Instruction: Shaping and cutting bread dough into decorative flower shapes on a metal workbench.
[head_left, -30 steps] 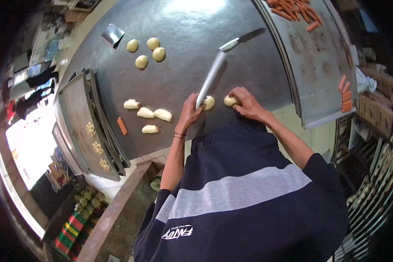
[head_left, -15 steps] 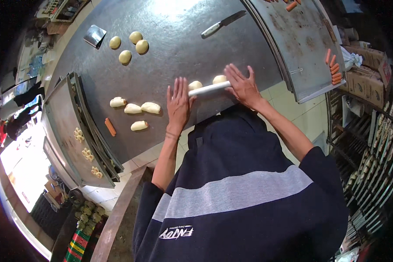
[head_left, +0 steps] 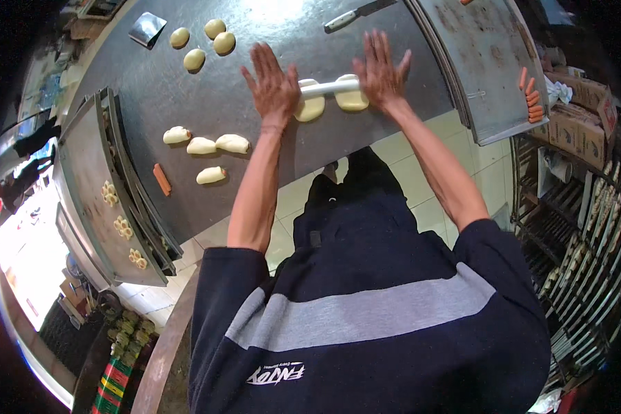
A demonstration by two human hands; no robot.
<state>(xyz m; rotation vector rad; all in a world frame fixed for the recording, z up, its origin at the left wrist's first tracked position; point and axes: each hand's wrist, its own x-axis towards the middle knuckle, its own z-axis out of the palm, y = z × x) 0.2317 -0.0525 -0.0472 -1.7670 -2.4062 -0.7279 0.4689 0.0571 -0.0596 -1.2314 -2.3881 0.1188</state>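
A white rolling pin (head_left: 328,87) lies across two flattened pieces of pale dough (head_left: 310,108) (head_left: 353,101). My left hand (head_left: 271,87) presses on its left end, fingers spread and straight. On its right end rests my right hand (head_left: 380,74), also with fingers outstretched. Above and left sit several round dough balls (head_left: 224,43). Lower left on the metal table (head_left: 207,117) are several dough rolls (head_left: 232,143) and one orange sausage (head_left: 161,179). A knife (head_left: 341,21) lies beyond my right hand.
Stacked trays (head_left: 95,200) with flower-shaped dough stand at the left; a tray (head_left: 486,83) with sausages (head_left: 532,100) is at the right, beside cardboard boxes (head_left: 578,122). A metal scraper (head_left: 147,30) sits at upper left. A dark rack (head_left: 569,262) of trays fills the lower right.
Both hands have opened out and moved forward, away from my body, with the rolling pin turned level beneath them. The two dough balls under it are now flattened and elongated.
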